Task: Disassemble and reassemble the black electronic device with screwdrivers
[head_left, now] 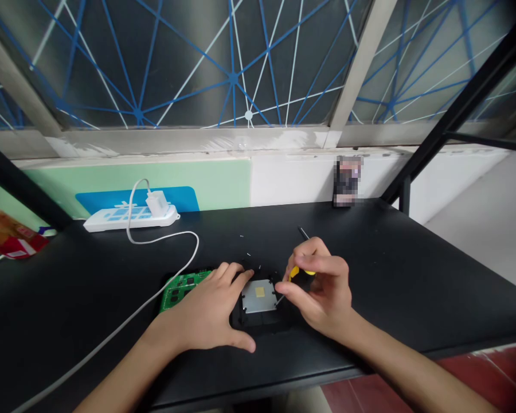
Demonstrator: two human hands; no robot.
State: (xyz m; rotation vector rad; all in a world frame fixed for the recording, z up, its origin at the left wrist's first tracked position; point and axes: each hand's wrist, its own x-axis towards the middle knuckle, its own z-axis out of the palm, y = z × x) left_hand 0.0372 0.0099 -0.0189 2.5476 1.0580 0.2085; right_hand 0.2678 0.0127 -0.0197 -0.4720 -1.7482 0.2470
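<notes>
My left hand (212, 307) lies with fingers spread over the left side of a black plastic housing (258, 322). Its fingertips touch the housing's upper edge. Inside sits a silver metal plate (251, 303) with a small yellowish square (260, 292) in the middle. A green circuit board (174, 298) is partly hidden beneath my left hand and forearm. My right hand (322, 289) is closed around a yellow-handled screwdriver (294, 272). The thin shaft angles down to the plate's lower right corner. Beyond my right knuckles shows a thin metal rod (302, 232); whether it belongs to the screwdriver, I cannot tell.
Several tiny light pieces (248, 254) lie behind the housing. A white power strip (131, 218) with a plugged-in charger (157, 203) stands at the back left. Its white cable (141, 310) crosses the black table (413, 275). A red and orange packet (12, 235) sits far left.
</notes>
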